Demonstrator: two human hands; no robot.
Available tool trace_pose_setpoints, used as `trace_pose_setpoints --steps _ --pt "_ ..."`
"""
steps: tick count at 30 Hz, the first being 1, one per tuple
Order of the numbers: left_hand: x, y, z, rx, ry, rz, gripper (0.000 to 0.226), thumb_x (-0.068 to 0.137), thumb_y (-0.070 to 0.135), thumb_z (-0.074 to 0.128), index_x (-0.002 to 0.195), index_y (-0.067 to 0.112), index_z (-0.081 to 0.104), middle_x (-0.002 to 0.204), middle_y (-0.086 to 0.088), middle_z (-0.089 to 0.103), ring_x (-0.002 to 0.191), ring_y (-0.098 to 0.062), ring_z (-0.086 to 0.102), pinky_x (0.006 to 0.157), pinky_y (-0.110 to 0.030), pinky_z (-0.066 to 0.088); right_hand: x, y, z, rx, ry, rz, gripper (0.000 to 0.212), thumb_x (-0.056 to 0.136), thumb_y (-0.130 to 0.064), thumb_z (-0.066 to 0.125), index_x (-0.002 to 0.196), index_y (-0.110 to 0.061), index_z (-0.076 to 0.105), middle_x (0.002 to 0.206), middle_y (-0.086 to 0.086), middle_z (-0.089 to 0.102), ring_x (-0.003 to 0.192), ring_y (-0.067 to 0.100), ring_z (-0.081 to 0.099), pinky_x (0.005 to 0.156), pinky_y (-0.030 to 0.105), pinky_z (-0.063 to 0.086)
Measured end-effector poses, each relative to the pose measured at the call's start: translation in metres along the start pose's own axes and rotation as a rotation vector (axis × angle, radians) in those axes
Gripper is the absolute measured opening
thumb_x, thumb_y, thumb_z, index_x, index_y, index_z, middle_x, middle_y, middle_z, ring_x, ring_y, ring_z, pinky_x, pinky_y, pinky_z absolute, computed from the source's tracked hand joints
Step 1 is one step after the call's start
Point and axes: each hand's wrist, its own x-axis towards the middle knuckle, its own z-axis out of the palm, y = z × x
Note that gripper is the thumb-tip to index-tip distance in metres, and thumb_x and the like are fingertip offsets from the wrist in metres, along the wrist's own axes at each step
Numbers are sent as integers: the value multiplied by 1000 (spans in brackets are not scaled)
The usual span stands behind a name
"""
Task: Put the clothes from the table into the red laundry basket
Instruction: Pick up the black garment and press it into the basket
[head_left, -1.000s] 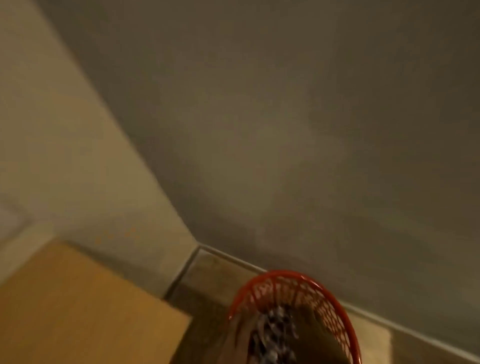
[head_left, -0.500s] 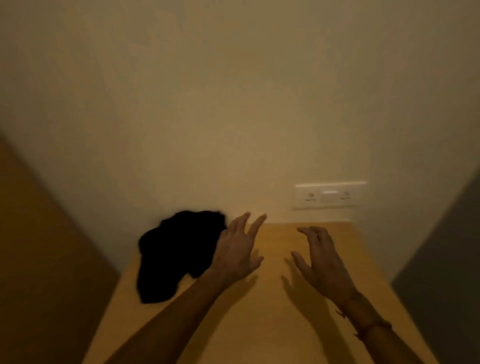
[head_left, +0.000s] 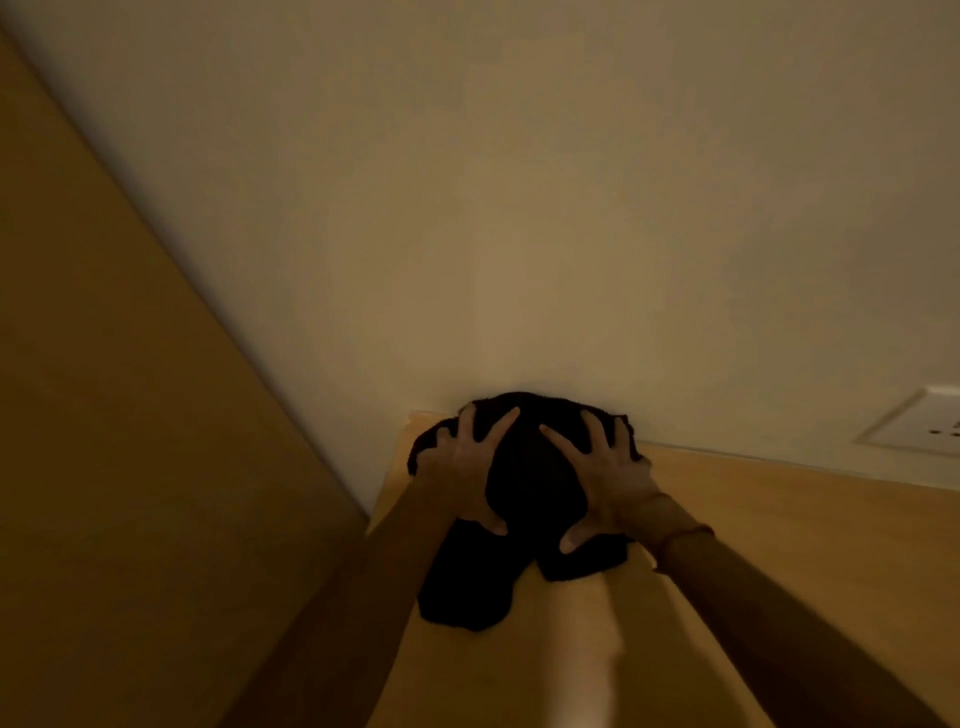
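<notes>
Against the wall, at the table's eleven o'clock corner, a crumpled black cloth garment (head_left: 524, 499) is lying on the pale wooden table (head_left: 769, 525). Left hand (head_left: 465, 475) and right hand (head_left: 605, 480) are pressing it, fingers splayed wide; bare tabletop is stretching toward three o'clock.

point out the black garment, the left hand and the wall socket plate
black garment (head_left: 535, 478), head view, dark middle between the hands
left hand (head_left: 465, 470), head view, back of hand
wall socket plate (head_left: 919, 423), head view, white face
</notes>
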Motion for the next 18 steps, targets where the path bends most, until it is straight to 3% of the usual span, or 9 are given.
trace_pose_setpoints --steps 4,8,12,18 --pt "16 8 16 -59 78 53 93 72 53 69 144 33 14 143 -20 25 122 -47 37 89 -56 46 4 -4 6 154 16 35 107 58 -47 84 141 -38 18 149 10 12 135 48 12 101 64 41" --pt "16 33 16 -233 131 105 59 83 32 60 135 21 35 124 -19 41 100 -43 53 80 -51 51 -8 -1 11 229 78 96 78 77 -32 74 139 -29 26 144 16 21 127 47 29 101 55 43" --pt "19 73 -2 -278 56 183 56 81 20 62 130 28 37 119 -15 42 100 -38 55 86 -47 52 -44 31 3 310 177 150 61 84 -23 65 135 -26 32 139 17 27 119 44 39 96 53 47" --pt "5 225 -43 -237 93 490 57 74 13 63 125 23 39 114 -16 45 98 -40 55 85 -44 51 -174 137 -12 319 317 387 62 85 -25 61 138 -23 29 135 20 32 112 44 44 96 53 44"
